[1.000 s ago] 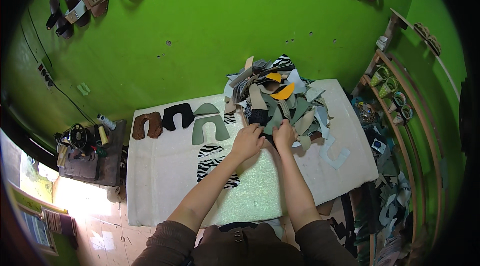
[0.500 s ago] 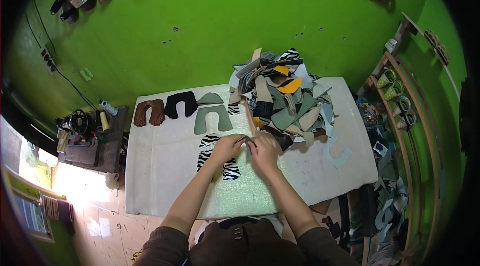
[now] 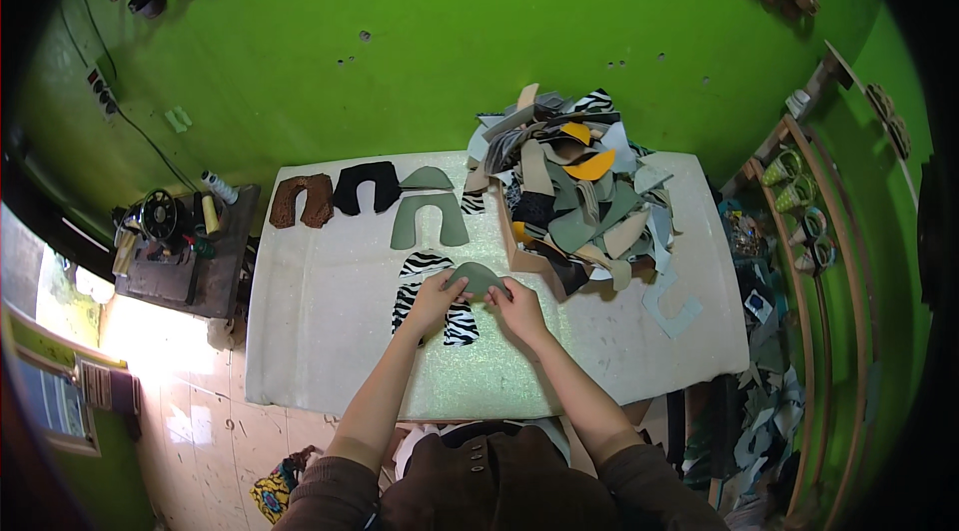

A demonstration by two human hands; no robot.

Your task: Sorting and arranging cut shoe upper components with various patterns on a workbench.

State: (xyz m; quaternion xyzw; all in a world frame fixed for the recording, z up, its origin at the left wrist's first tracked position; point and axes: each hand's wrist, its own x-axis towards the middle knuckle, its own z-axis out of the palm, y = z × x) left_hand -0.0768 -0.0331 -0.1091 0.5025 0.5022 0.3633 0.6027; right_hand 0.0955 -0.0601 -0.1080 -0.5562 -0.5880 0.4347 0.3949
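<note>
Between both hands is a small green half-round cut piece (image 3: 475, 277), held flat by its two ends. My left hand (image 3: 436, 299) pinches its left end, above a zebra-striped U-shaped piece (image 3: 425, 264) that it partly covers. On the right end, my right hand (image 3: 518, 309) grips with thumb and fingers. Farther back lies a green U-shaped piece (image 3: 430, 221), with a similar green half-round piece (image 3: 428, 177) just behind it. A black U-shaped piece (image 3: 366, 185) and a brown one (image 3: 301, 201) are to its left.
A large heap of offcuts (image 3: 579, 191) fills the table's back right. Near it lies a pale blue U-shaped piece (image 3: 671, 313). A sewing machine (image 3: 160, 231) stands left of the pale table (image 3: 320, 351); a wooden rack (image 3: 809, 301) with sandals stands at right.
The green piece has turned from a thin edge to flat, so its half-round face shows. My hands have moved slightly apart. The whole view has shifted a little.
</note>
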